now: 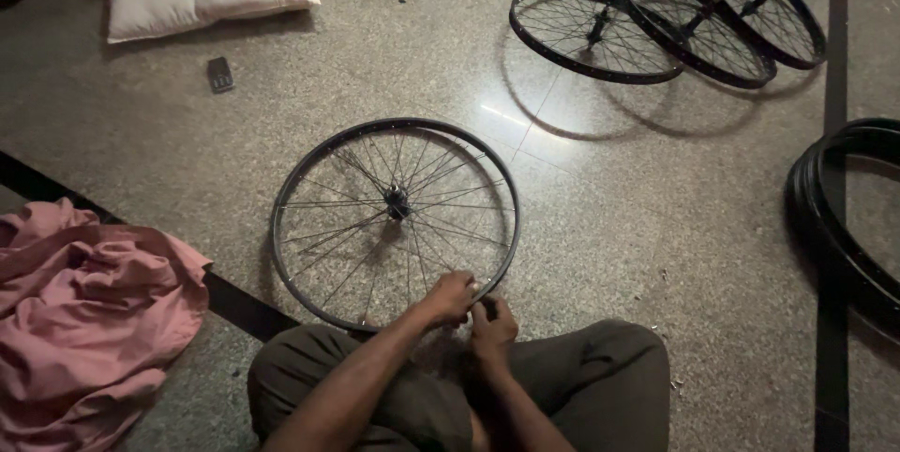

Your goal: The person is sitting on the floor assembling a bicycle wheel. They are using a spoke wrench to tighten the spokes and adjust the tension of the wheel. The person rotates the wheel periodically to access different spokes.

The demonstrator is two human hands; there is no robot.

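Wheel (395,224) lies flat just ahead of both hands, left hand (450,297) pinching its near rim, right hand (492,325) closed beside it, hub beyond.

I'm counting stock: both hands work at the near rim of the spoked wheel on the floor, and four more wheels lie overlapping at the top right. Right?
Not quite: the head view shows three wheels overlapping at the top right, not four. The rest holds: the left hand and right hand work at the near rim of the spoked wheel on the floor.
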